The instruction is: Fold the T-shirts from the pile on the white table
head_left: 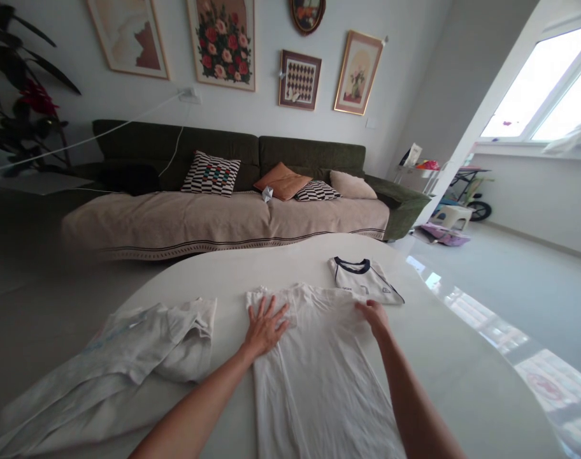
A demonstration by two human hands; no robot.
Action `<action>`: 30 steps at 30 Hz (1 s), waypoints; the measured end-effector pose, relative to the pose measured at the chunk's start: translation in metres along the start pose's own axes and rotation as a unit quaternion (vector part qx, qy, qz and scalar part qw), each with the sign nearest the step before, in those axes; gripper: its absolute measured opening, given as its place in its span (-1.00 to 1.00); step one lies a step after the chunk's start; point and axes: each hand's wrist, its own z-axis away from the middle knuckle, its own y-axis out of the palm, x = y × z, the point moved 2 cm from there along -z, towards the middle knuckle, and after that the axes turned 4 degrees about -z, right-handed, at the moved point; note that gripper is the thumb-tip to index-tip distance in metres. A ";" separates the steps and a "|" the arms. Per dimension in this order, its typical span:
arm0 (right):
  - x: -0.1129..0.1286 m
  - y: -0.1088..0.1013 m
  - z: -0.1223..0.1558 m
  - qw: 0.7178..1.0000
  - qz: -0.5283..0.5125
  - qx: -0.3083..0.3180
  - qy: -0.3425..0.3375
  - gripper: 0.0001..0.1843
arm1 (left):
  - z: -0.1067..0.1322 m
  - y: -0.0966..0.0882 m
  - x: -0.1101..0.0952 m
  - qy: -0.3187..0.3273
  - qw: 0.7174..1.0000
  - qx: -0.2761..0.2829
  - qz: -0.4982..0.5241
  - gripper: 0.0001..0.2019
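Observation:
A white T-shirt (319, 376) lies spread on the white table, its collar end away from me and its lower end running out of view toward me. My left hand (265, 326) rests flat on its upper left part near the sleeve, fingers spread. At the upper right corner, my right hand (374, 315) has its thumb and fingers closed on the shirt's sleeve edge. Just beyond that hand sits a folded white shirt (367, 280) with a dark collar. To the left, a crumpled pale garment (161, 347) lies loosely on the table.
The rounded white table (462, 382) carries all the garments. Behind it stands a green sofa (309, 153) with a beige cover (223, 220) and several cushions. A stool (455, 217) and a purple item (446, 234) are on the floor at right.

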 end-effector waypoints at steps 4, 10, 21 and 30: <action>0.049 0.009 0.016 0.999 -0.005 0.001 -0.045 -0.72 | 0.002 -0.001 0.000 0.002 1.000 -0.001 0.020 -0.57; 0.137 0.078 0.095 0.980 0.001 0.051 -0.192 -0.73 | 0.002 0.003 0.018 -0.045 0.984 -0.110 0.130 -0.54; 0.136 0.110 0.145 0.942 -0.008 0.167 -0.290 -0.73 | -0.003 -0.001 0.019 0.006 0.983 -0.143 0.115 -0.65; -0.009 -0.015 0.153 0.949 0.045 0.255 -0.178 -0.68 | -0.004 0.004 0.020 0.013 0.980 -0.176 0.094 -0.79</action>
